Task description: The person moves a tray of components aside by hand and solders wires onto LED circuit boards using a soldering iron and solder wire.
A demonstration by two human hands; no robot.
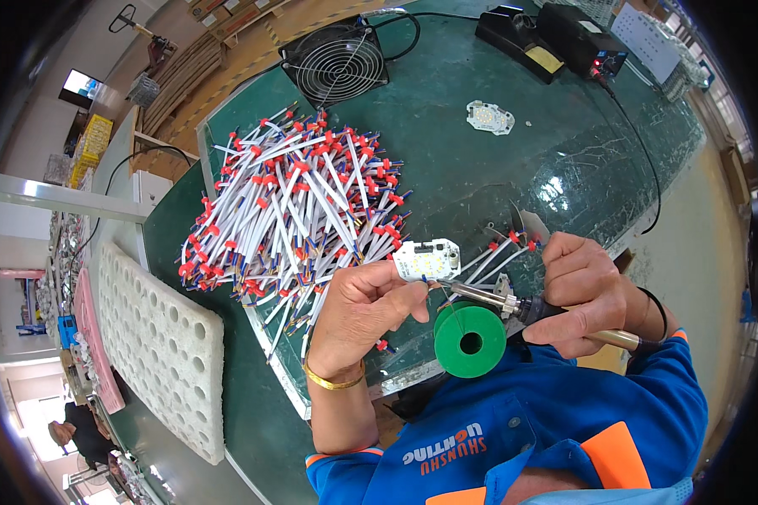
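Note:
My left hand (366, 307) is closed, pinching a small white LED board (428, 259) with yellowish chips by its lower left side. A blue wire end shows at the board's lower edge, by the fingertips. My right hand (585, 290) is wrapped round a soldering iron (532, 310), whose metal tip points left and reaches the area just under the board. Whether the tip touches the wire is too small to tell. Below the iron's shaft is a green solder spool (490, 355), with a thin strand rising from it toward my left fingertips. Several white cables (501, 252) lie behind the iron.
A large heap of white cables with red clips (299, 194) covers the left table. Behind it stands a black fan (337, 71). Another LED board (490, 118) lies farther back. The soldering station (577, 46) and sponge holder (522, 46) sit far right. A white foam tray (160, 337) is at left.

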